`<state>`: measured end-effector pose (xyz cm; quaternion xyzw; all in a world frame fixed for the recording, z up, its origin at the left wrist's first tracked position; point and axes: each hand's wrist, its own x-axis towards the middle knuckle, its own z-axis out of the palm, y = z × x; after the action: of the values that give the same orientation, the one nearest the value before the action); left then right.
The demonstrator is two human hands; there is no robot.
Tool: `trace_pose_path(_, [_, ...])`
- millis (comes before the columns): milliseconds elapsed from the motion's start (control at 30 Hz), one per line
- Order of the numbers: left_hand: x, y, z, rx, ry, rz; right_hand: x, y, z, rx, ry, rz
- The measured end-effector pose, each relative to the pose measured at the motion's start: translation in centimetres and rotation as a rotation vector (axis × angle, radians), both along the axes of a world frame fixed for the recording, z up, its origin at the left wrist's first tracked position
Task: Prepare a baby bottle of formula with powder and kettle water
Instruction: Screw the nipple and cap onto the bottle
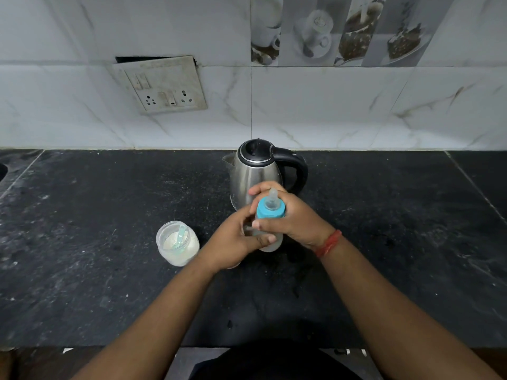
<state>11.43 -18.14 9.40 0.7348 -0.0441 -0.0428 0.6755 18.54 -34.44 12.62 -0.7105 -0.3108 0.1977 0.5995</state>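
Head view: bottle (270,237) held upright over table (109,283), just before kettle (255,174). Body gripped by left hand (236,239), likely to steady it. Blue collar (270,211) clasped by right hand (293,218), fingers curled, probably for screwing teat tight. Powder jar (177,244) left open beside, scoop inside.

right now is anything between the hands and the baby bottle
Nothing visible does. Both hands already hold the baby bottle: the left hand wraps its lower body and the right hand grips near the blue collar, in front of the kettle.
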Motion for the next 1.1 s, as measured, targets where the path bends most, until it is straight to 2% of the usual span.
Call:
trace_pose_path(133, [-0.2, -1.2, 0.0, 0.014, -0.031, 0.163, -1.0, 1.6, 0.0, 0.105, -0.006, -0.218])
trace_pose_path(333, [-0.4, -3.3, -0.4, 0.135, -0.105, 0.365, -2.1, 3.5, -0.6, 0.132, 0.017, -0.535])
trace_pose_path(467, [-0.2, -3.6, -0.8, 0.122, -0.088, 0.36, -1.8, 3.5, -1.8, 0.104, 0.047, -0.557])
trace_pose_path(633, [0.1, -2.8, -2.0, 0.182, -0.039, 0.351, -1.5, 1.3, -3.8, -0.069, -0.066, -0.463])
trace_pose_path(767, [-0.2, -2.1, -3.6, 0.215, 0.015, 0.347, -0.9, -2.0, -5.4, -0.111, -0.066, -0.623])
trace_pose_path(833, [-0.5, -1.9, -4.4, 0.228, 0.046, 0.345, -0.5, -4.1, -6.8, -0.232, -0.149, -0.763])
trace_pose_path(933, [-1.0, -1.9, -5.4, 0.26, 0.073, 0.351, -0.6, -7.5, -9.1, -0.711, -0.254, -0.822])
trace_pose_path(1000, [-1.1, -2.0, -5.8, 0.278, 0.084, 0.351, -0.9, -9.2, -10.2, -0.963, -0.208, -0.767])
trace_pose_path(1100, [-1.3, -2.3, -6.3, 0.303, 0.102, 0.355, -1.4, -10.5, -11.3, -1.075, -0.126, -0.693])
